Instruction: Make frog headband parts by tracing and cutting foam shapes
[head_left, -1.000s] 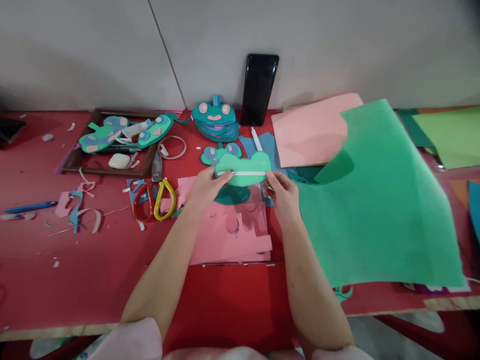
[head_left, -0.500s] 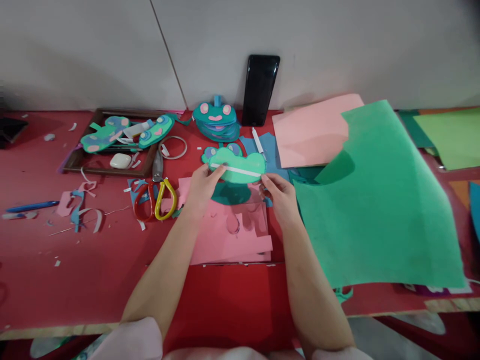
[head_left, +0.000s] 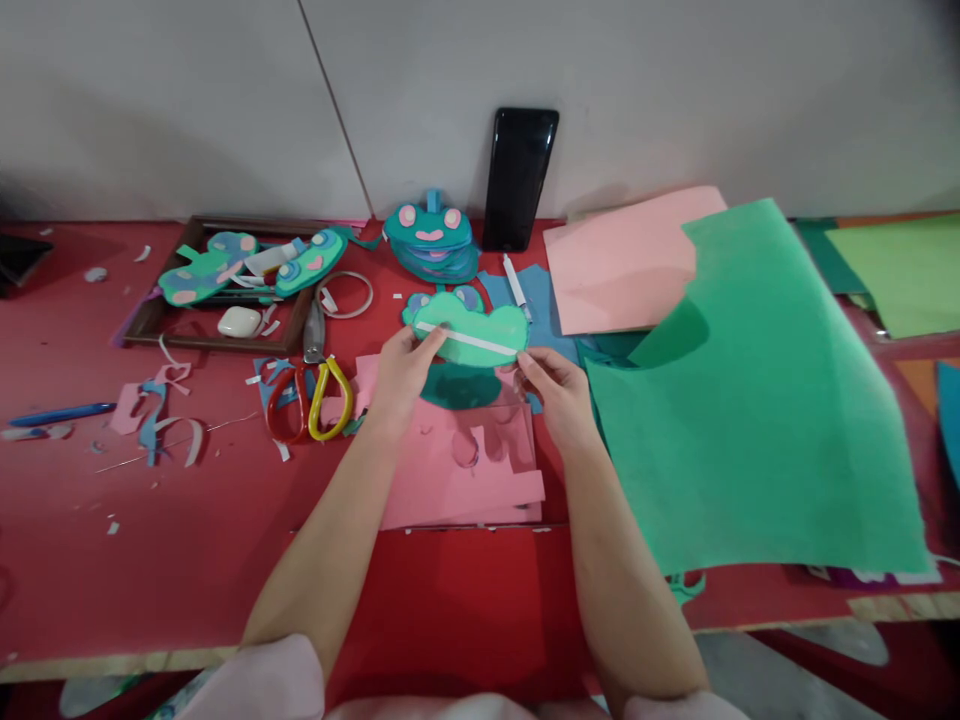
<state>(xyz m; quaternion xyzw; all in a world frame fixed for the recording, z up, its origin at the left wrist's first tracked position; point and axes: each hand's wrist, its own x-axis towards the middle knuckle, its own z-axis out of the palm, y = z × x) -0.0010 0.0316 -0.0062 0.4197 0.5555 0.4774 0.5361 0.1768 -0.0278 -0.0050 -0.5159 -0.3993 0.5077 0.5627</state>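
My left hand (head_left: pixel 401 375) pinches the left end of a light green frog-shaped cutout (head_left: pixel 480 325) that has a white strip (head_left: pixel 466 340) across it. My right hand (head_left: pixel 556 392) pinches its right end. The cutout is held tilted just above a dark teal piece (head_left: pixel 457 388) and a pink sheet (head_left: pixel 465 470) with cut-out holes. A finished teal frog cutout (head_left: pixel 420 308) peeks out behind it.
Scissors with red and yellow handles (head_left: pixel 313 390) lie left of my hands. A brown tray (head_left: pixel 180 330) holds frog pieces. A stack of frog faces (head_left: pixel 431 240) and a black phone (head_left: pixel 519 180) stand by the wall. A big green sheet (head_left: pixel 757 420) and a pink sheet (head_left: pixel 622 265) lie right.
The green cutout has shifted left and slightly away from me and tilted, with both hands still on its ends.
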